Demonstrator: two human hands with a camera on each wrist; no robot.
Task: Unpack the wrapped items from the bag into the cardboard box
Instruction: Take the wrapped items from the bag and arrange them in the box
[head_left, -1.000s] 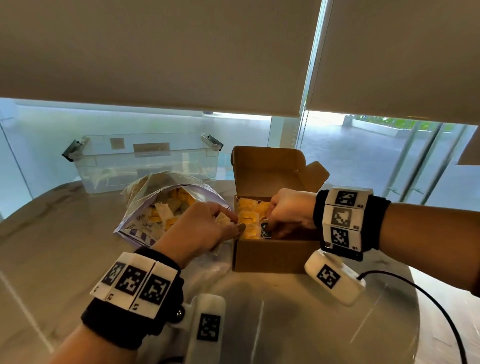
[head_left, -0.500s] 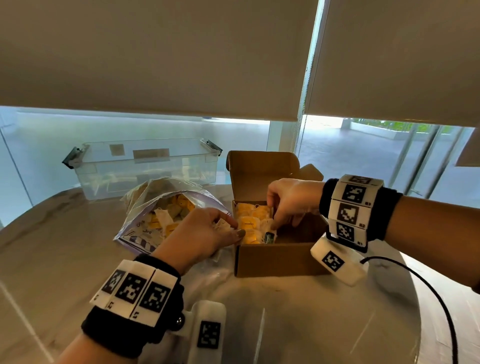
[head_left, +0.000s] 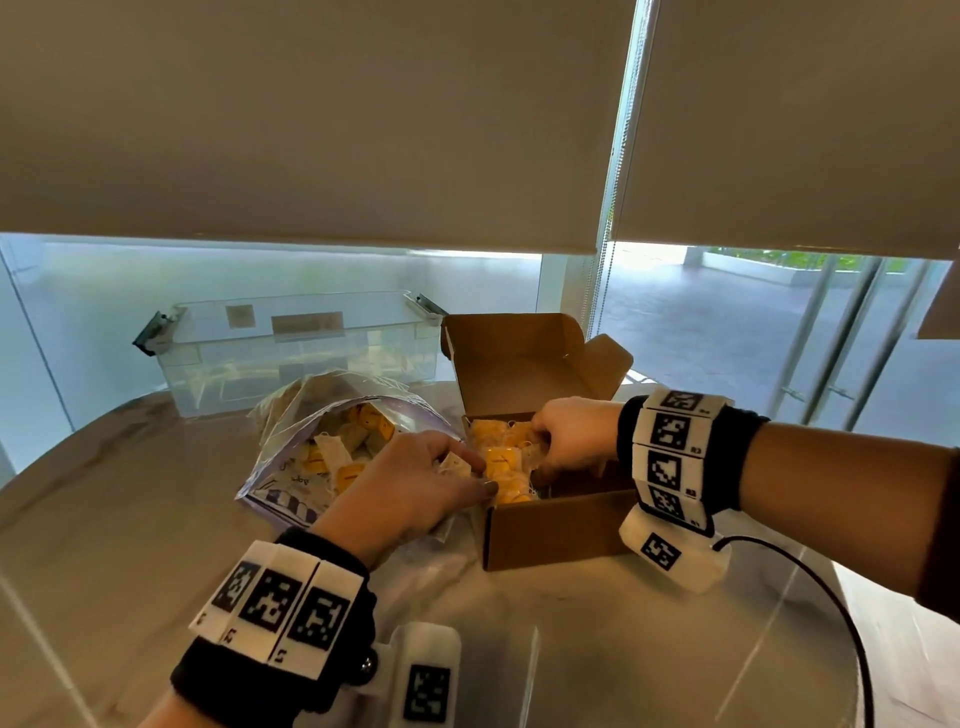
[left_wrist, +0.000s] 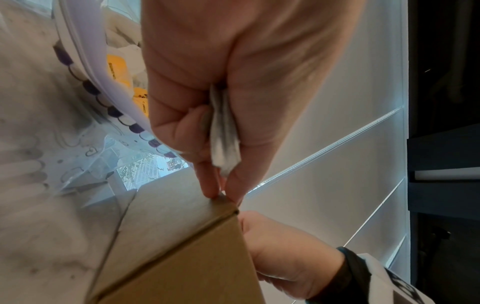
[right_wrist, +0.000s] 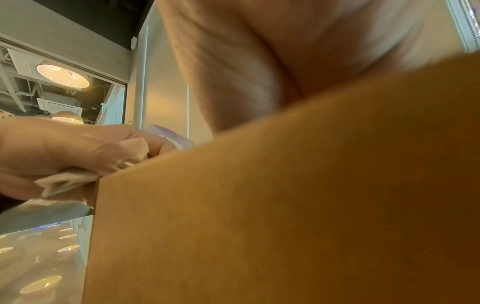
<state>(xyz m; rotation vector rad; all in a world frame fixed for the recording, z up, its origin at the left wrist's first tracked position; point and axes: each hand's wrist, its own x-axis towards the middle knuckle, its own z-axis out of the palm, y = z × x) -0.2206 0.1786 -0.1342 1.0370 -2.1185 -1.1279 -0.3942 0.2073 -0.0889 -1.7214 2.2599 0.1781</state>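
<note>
Left hand (head_left: 415, 483) pinches a small white wrapped packet (left_wrist: 223, 139) between thumb and curled fingers, sitting at the near-left corner of the cardboard box (head_left: 550, 525); in the left wrist view the fingertips (left_wrist: 207, 185) touch the box's top edge. Right hand (head_left: 571, 436) is inside the box from the right side, fingers curled down among the yellow wrapped items (head_left: 501, 457) stacked along the box's left wall; cannot tell whether it actually grips one, the right wrist view is mostly blocked by the box wall. Box lid stands open at the back, the right part of the box floor is bare cardboard. Bag (head_left: 322, 452), a clear zip type with purple print, lies just left of the box with its mouth open toward the person, more yellow and white wrapped items (head_left: 358, 431) inside. Both sit on a round glossy table (head_left: 156, 493), roughly mid-surface. Clear plastic bin (head_left: 296, 353) with latch handles is at the table's far edge, behind the bag, by the window. Tracking bands on both wrists, a cable runs off the right one.
</note>
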